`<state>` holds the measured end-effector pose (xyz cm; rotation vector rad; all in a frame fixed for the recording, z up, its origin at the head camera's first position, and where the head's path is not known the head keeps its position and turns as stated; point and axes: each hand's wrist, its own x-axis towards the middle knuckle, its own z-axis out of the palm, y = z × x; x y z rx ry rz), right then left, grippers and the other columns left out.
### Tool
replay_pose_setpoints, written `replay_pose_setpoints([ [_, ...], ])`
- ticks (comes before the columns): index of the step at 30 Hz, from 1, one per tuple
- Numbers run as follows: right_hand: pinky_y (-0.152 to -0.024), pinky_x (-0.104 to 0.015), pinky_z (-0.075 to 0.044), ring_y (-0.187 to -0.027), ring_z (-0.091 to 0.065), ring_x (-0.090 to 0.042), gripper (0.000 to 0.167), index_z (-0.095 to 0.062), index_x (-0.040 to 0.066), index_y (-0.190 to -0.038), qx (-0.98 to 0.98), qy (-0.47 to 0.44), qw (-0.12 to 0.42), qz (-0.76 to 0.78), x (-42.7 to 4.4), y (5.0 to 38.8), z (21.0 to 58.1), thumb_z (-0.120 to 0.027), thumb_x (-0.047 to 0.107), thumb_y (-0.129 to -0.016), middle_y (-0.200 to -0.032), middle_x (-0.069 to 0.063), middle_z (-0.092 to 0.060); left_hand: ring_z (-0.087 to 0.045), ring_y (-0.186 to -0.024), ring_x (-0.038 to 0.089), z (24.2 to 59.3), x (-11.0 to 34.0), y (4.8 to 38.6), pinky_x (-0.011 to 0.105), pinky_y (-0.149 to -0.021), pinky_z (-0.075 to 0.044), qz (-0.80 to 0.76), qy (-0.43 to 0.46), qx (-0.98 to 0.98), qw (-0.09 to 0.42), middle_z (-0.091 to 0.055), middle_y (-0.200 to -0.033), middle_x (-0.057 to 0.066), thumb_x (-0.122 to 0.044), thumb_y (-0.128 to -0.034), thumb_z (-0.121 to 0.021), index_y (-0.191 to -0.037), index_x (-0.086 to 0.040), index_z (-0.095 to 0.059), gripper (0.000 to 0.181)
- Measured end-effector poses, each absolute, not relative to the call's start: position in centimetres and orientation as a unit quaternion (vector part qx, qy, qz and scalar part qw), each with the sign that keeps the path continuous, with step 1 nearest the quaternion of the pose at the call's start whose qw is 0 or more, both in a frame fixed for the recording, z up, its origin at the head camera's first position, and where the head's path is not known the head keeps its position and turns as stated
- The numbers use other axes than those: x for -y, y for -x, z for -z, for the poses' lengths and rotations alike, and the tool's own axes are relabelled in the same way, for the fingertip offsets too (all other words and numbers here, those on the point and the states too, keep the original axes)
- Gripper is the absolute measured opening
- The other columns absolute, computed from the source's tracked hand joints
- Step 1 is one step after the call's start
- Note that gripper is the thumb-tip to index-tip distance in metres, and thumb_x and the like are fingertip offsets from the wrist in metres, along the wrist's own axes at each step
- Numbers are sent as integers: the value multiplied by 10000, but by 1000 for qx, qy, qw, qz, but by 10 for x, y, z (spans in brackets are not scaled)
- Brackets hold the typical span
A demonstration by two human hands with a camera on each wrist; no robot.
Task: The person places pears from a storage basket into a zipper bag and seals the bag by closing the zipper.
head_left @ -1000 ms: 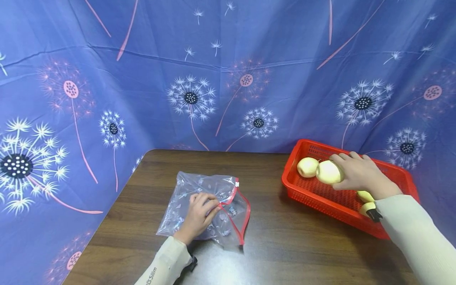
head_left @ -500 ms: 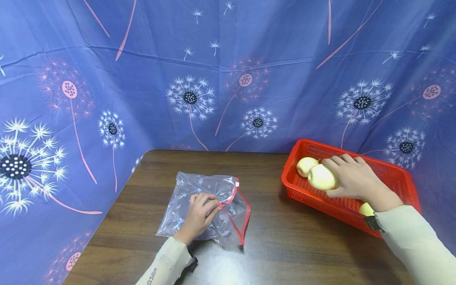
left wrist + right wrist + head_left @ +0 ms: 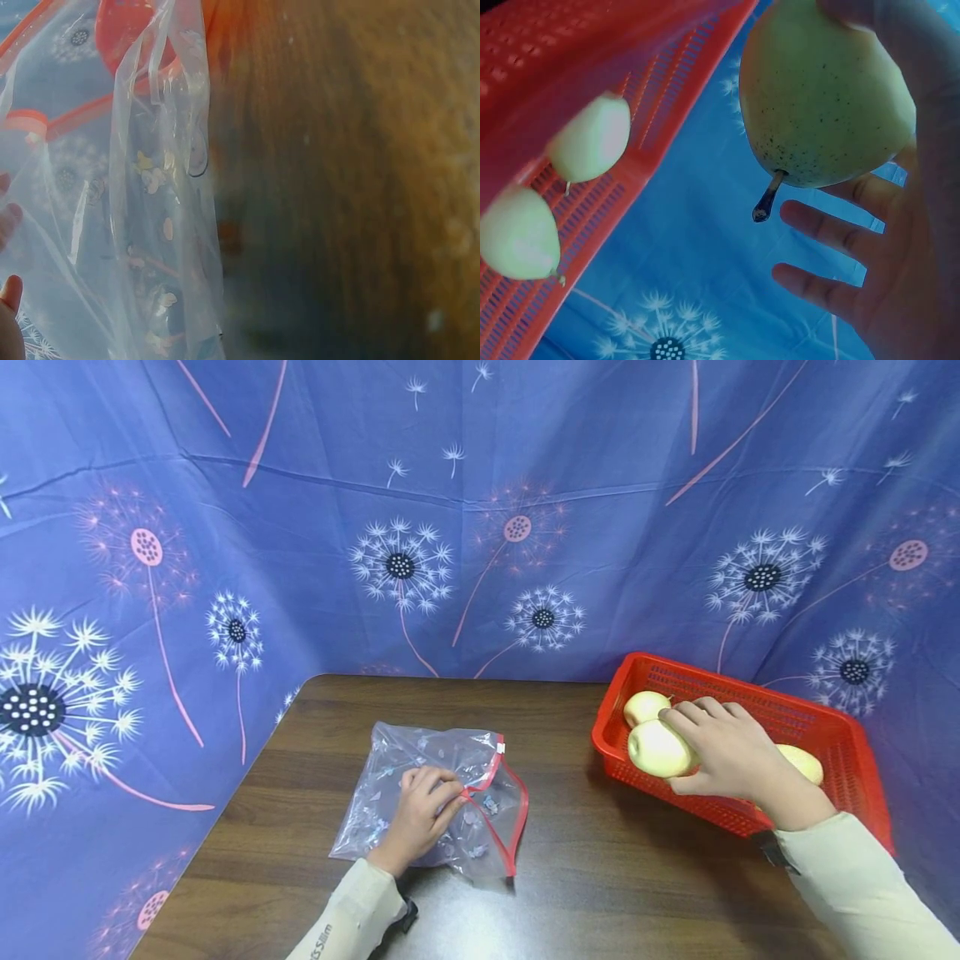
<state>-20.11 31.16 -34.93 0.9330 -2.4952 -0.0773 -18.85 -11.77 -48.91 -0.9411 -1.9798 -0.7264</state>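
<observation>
My right hand [image 3: 723, 756] grips a pale yellow-green pear [image 3: 660, 749] above the near left side of a red plastic basket [image 3: 602, 735]. The right wrist view shows this pear [image 3: 825, 97] close up, speckled, its dark stem pointing down, with the thumb across it and two fingers extended beyond it. On the table, my left hand [image 3: 423, 810] pinches the red edge near the mouth of a clear zip bag [image 3: 375, 768]. That mouth gapes a little to the right of the hand. The left wrist view has the bag's clear film [image 3: 82, 225] and a few fingertips.
Inside the basket lie more pears, one at the left end [image 3: 645, 705] and one by my right wrist [image 3: 802, 763]. A brown wooden table [image 3: 562, 860] carries bag and basket. Behind it hangs a blue dandelion-print cloth [image 3: 465, 568].
My right hand has moved left and slightly nearer with the pear, toward the basket's near left rim. A pear behind the wrist has come into view. The left hand and bag stay put.
</observation>
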Motion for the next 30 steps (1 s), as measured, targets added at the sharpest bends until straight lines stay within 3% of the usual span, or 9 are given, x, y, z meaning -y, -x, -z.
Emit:
replay_pose_setpoints([
  [6,-763,-563,-429,-954,-552,-350,795,-580,65,-1160,902,-351,251,19,-300,199,356,-829,443,-507,-1036,-108,-612,-594,-878,211,489,117,188,471,-796,-373,292,372,782,405,-629,-958,25,-348,-1053,-480,-930,-115,-671,325],
  [16,-744,-494,-418,-876,-539,-314,725,-594,88,-1098,884,-381,272,-6,-284,197,371,-796,429,-492,-987,-48,-596,-597,-894,219,489,117,187,461,-804,-368,294,369,783,406,-631,-961,28,-358,-1050,-484,-922,-122,-667,325],
  [23,-832,-529,-429,-966,-557,-344,767,-608,53,-1114,873,-404,273,-24,-268,195,382,-806,438,-482,-1046,-79,-621,-597,-895,217,489,117,187,463,-802,-368,297,371,782,404,-631,-962,24,-351,-1052,-483,-922,-120,-670,325],
  [30,-849,-478,-437,-994,-560,-307,769,-617,49,-1096,868,-421,262,-38,-250,194,399,-804,445,-464,-1028,-68,-618,-595,-891,213,490,116,187,460,-800,-366,299,371,780,405,-635,-962,20,-350,-1053,-479,-919,-121,-671,327],
])
